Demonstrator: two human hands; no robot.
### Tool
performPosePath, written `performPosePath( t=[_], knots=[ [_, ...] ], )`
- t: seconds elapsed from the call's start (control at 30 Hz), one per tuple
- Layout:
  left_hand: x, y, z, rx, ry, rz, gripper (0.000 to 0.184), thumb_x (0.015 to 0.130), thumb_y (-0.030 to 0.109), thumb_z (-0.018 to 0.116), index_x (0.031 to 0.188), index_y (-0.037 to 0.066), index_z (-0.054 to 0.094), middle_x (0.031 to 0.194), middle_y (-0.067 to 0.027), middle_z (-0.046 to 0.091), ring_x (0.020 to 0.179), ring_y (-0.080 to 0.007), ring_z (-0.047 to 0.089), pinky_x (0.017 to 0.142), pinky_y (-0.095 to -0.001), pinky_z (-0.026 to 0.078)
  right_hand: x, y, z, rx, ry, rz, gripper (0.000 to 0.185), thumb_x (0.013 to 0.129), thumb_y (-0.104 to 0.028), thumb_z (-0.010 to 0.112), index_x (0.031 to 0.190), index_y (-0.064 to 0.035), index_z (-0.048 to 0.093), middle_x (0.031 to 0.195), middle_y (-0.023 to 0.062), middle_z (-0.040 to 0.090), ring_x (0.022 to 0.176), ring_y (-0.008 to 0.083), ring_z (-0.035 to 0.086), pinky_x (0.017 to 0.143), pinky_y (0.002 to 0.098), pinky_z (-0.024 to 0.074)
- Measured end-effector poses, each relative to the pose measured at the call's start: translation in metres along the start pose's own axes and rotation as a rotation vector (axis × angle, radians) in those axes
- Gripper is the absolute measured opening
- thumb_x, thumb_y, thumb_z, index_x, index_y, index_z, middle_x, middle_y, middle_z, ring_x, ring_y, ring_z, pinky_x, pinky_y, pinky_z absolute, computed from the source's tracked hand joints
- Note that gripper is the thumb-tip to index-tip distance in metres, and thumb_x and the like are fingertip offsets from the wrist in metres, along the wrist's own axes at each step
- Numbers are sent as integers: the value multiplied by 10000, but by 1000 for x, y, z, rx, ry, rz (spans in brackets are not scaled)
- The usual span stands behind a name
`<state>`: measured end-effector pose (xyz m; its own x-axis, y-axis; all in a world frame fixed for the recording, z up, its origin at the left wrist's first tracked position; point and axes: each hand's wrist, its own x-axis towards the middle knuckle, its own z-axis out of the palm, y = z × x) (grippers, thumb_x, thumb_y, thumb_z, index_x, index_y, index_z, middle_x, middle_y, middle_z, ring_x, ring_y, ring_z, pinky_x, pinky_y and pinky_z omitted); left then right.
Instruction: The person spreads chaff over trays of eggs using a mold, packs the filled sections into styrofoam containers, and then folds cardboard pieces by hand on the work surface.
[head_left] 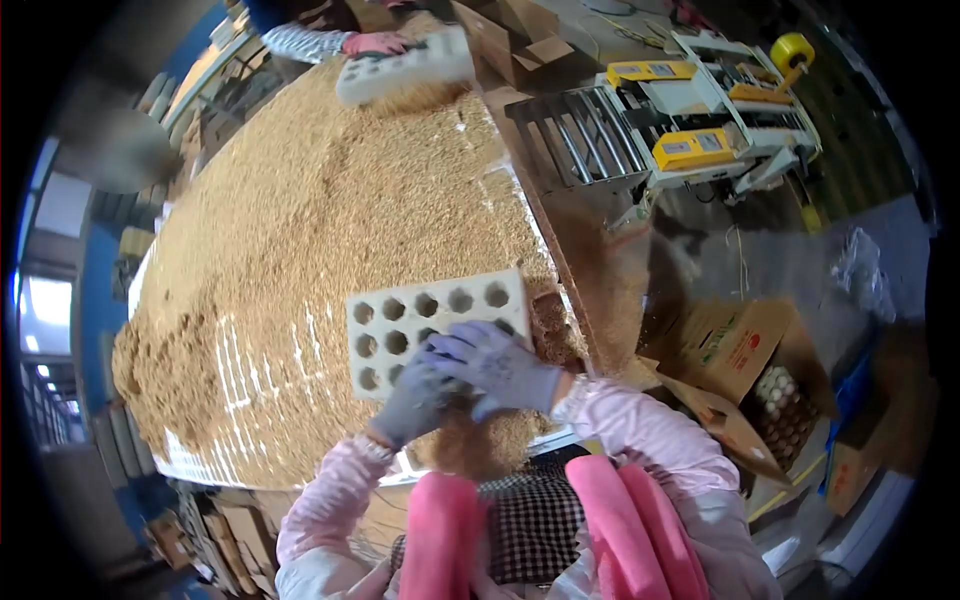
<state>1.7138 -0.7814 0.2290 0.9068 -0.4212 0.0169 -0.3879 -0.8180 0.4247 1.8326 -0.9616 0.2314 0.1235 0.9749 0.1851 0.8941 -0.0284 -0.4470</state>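
A white foam tray (375, 308) with rows of round holes lies on the husk-covered table, near its front edge. Over the tray's near right part my right hand (500, 368), in a pale grey-purple glove, reaches across with its fingers stretched out. My left hand (415, 398), in a grey glove, is at the tray's near edge, its fingertips partly under the right hand. Loose husks (480, 445) lie or fall just below both hands, blurred. Several holes look dark; what is in those under my hands is hidden.
Tan husks (300, 200) cover the table. Across it, a co-worker's pink-gloved hand (375, 43) touches another foam tray (450, 60). On the right stand a roller conveyor with a yellow-trimmed machine (690, 148) and an open carton (725, 350) by stacked eggs (775, 392).
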Motion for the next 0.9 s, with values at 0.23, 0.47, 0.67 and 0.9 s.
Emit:
performPosePath(
  t=[0.23, 0.47, 0.67, 0.9],
  knots=[
    [-166, -7, 38, 136, 489, -1220, 651, 930, 362, 578, 1464, 77, 340, 1526, -248, 242, 1409, -428, 207, 1146, -500, 176, 72, -6, 2, -351, -243, 180, 776, 798, -391, 596, 1433, -30, 337, 1272, 197, 502, 1202, 349, 450, 1039, 465, 319],
    [-186, -24, 100, 349, 315, -1363, 776, 937, 528, 456, 1511, 69, 207, 1539, -252, 189, 1426, -424, 153, 1140, -569, 88, 68, 163, -37, -536, 175, 581, 778, 796, -391, 623, 1426, -38, 333, 1241, 196, 520, 1187, 349, 483, 995, 459, 398],
    [-188, -28, 100, 343, 360, -1337, 764, 935, 495, 483, 1504, 61, 216, 1546, -240, 180, 1424, -411, 164, 1132, -577, 87, 225, 223, -14, -232, 175, 747, 738, 807, -466, 617, 1437, -155, 389, 1396, 130, 489, 1263, 278, 491, 1031, 443, 389],
    [-180, -14, 91, -19, 587, -1285, 822, 929, 519, 495, 1491, 1, 192, 1534, -253, 209, 1436, -403, 141, 1140, -560, 24, 209, 55, 47, -130, -333, -118, 573, 786, -290, 626, 1346, -231, 518, 1221, 92, 597, 1173, 269, 560, 961, 427, 427]
  ],
)
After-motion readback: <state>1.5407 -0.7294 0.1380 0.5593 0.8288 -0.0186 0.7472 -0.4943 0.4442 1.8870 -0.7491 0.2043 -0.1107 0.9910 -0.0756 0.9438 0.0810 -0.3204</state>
